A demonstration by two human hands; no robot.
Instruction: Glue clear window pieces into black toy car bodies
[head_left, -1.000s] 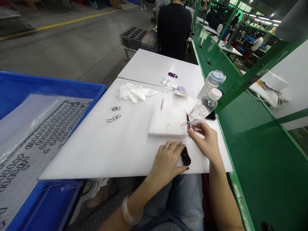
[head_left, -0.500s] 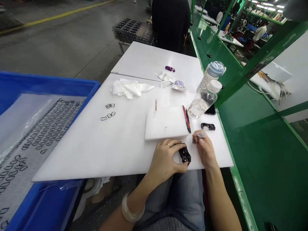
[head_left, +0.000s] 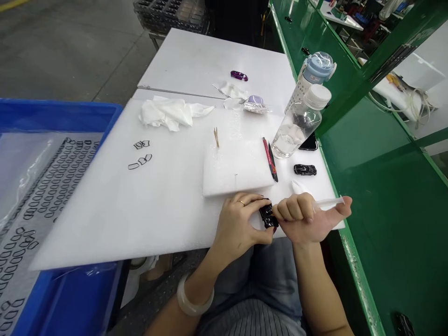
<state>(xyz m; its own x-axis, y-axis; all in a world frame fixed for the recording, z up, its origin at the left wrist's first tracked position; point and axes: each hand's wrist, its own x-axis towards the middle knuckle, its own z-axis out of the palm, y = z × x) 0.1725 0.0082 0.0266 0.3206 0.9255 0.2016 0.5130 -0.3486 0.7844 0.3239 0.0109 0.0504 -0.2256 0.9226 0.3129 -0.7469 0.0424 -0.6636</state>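
My left hand [head_left: 240,226] pinches a small glossy black piece [head_left: 268,216] at the front of the white foam board [head_left: 105,224]. My right hand [head_left: 301,218] is curled closed around a clear plastic syringe [head_left: 327,203], its knuckles touching that black piece. A second black piece [head_left: 305,169] lies on the board just beyond my right hand. Red-and-black tweezers [head_left: 270,159] rest beside a white foam block [head_left: 236,168], which has thin wooden sticks [head_left: 216,137] stuck in it.
A blue bin [head_left: 59,112] holding a sheet of black loops [head_left: 45,186] stands left of the board. Further back are a crumpled white tissue [head_left: 171,113], a water bottle [head_left: 297,122], a flask [head_left: 310,79], a phone [head_left: 308,142] and a green bench edge [head_left: 336,210].
My right hand has moved in against the black piece, with the syringe now lying in it pointing right. The view has tilted lower and to the right.
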